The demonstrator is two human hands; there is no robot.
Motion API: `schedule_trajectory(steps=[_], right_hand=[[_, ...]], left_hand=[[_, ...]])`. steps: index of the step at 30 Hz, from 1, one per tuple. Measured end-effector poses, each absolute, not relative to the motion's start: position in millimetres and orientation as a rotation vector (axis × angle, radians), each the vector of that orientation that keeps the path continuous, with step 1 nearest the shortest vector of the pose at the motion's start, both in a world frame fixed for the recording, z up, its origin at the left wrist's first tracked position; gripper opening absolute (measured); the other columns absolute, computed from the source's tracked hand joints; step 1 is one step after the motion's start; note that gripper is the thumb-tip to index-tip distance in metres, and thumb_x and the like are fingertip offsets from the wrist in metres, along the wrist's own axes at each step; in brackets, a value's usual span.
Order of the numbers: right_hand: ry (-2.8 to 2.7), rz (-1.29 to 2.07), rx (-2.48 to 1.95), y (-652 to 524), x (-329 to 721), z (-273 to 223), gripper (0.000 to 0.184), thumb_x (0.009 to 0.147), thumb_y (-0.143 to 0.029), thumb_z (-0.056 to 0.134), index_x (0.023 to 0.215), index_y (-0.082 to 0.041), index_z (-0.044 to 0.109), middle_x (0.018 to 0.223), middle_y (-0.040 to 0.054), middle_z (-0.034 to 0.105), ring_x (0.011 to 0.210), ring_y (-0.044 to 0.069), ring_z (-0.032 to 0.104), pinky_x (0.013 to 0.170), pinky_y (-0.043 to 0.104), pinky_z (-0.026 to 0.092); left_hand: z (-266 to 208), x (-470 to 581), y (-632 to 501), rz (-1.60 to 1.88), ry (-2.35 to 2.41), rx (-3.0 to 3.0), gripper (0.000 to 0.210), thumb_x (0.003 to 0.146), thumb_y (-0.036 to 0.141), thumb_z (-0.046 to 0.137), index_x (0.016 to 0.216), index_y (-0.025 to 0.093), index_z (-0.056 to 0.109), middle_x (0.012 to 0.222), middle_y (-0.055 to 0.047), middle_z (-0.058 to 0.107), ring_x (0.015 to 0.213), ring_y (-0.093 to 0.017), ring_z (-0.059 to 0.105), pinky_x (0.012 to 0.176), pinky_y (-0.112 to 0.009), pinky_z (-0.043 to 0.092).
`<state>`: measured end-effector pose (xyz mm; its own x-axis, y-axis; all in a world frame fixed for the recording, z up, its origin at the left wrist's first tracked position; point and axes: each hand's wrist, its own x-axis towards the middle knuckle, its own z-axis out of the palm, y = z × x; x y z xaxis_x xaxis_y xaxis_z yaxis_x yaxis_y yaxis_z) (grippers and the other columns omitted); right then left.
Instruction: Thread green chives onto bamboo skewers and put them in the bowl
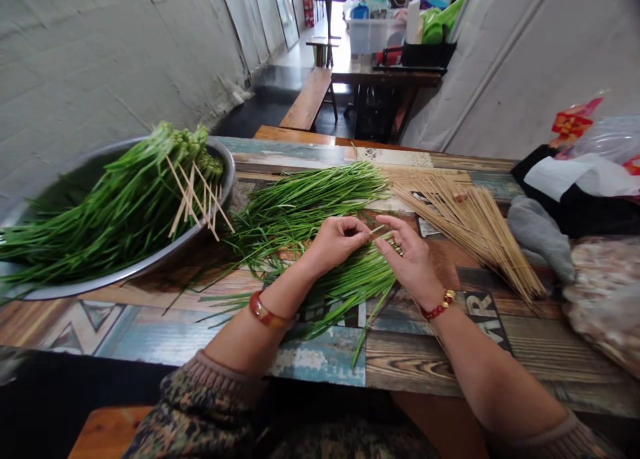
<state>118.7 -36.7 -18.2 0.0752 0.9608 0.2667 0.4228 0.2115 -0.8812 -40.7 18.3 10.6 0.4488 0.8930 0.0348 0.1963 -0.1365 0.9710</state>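
My left hand (343, 240) is closed in a pinch at a thin pale green stalk end, beside the fingertips of my right hand (411, 256). My right hand is curved round, thumb and forefinger a little apart at the same stalk. A thin bamboo skewer (434, 329) runs out below my right wrist, in line with that hand; the palm hides its grip. Under both hands lies a loose bunch of garlic chives (345, 289), pale ends to the right. Another pile of garlic chives (315, 196) lies just behind.
A metal basin (145, 269) at left holds skewered chives (130, 186), with stick ends over its rim. A fan of bamboo skewers (480, 236) lies to the right. Plastic bags (607, 279) crowd the right edge. Beyond are a bench (310, 99) and another table (390, 78).
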Motion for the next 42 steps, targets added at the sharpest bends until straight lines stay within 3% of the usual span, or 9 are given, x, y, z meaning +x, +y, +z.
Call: schedule_trajectory(steps=[11,14,18,24,31,39,42], right_hand=[[-1.49,0.652,-1.373,-32.9,118.3,-25.0,0.017,0.084,-0.036,0.057,0.093,-0.022,0.056,0.083,0.0018,0.062,0.071,0.016,0.056,0.065,0.028,0.045],[-1.474,0.655,-1.382,-33.0,118.5,-25.6,0.018,0.084,-0.038,0.057,0.093,-0.022,0.056,0.081,0.0015,0.062,0.069,0.015,0.056,0.062,0.028,0.044],[-1.498,0.672,-1.384,-33.1,118.4,-24.2,0.019,0.087,-0.037,0.052,0.096,-0.021,0.057,0.079,0.002,0.062,0.067,0.015,0.056,0.061,0.027,0.043],[-1.508,0.631,-1.43,-30.1,115.3,-25.8,0.017,0.086,-0.035,0.052,0.085,-0.019,0.058,0.075,0.0024,0.062,0.065,0.015,0.057,0.061,0.027,0.041],[-1.419,0.819,-1.342,-19.7,116.6,-39.8,0.024,0.085,-0.038,0.05,0.094,-0.017,0.059,0.073,0.0013,0.06,0.062,0.014,0.054,0.055,0.025,0.04],[-1.392,0.797,-1.326,-16.4,117.3,-41.6,0.025,0.083,-0.037,0.05,0.091,-0.017,0.061,0.072,0.0017,0.061,0.061,0.014,0.052,0.056,0.025,0.039],[-1.409,0.771,-1.356,-16.3,117.1,-39.4,0.025,0.084,-0.037,0.05,0.091,-0.017,0.063,0.068,0.0003,0.059,0.058,0.013,0.05,0.054,0.025,0.036]], left_hand=[[9.6,-39.4,18.1,0.739,0.829,1.639,0.017,0.075,0.025,0.057,0.071,0.01,0.063,0.066,-0.001,0.058,0.06,-0.009,0.048,0.057,-0.02,0.037],[9.6,-41.0,18.6,0.677,0.826,1.725,0.023,0.08,0.029,0.053,0.076,0.01,0.065,0.066,0.0,0.057,0.061,-0.009,0.047,0.058,-0.02,0.037],[4.1,-39.3,18.4,0.654,0.874,1.804,0.029,0.082,0.03,0.049,0.065,0.01,0.061,0.058,0.002,0.049,0.057,-0.008,0.041,0.053,-0.019,0.033],[-1.6,-37.8,19.8,0.644,0.883,1.866,0.027,0.081,0.029,0.05,0.067,0.01,0.064,0.059,0.001,0.053,0.058,-0.008,0.043,0.055,-0.019,0.035],[13.8,-63.0,49.8,0.783,1.14,1.933,0.031,0.084,0.033,0.048,0.091,0.01,0.068,0.074,-0.005,0.067,0.064,-0.012,0.057,0.062,-0.022,0.044],[7.3,-44.7,86.7,0.475,1.506,2.535,0.025,0.082,0.019,0.049,0.089,0.018,0.073,0.093,-0.008,0.068,0.082,-0.018,0.059,0.078,-0.028,0.044],[0.8,-38.6,92.0,0.372,1.609,2.606,0.024,0.08,0.018,0.049,0.083,0.017,0.073,0.088,-0.01,0.065,0.083,-0.021,0.058,0.077,-0.031,0.044]])
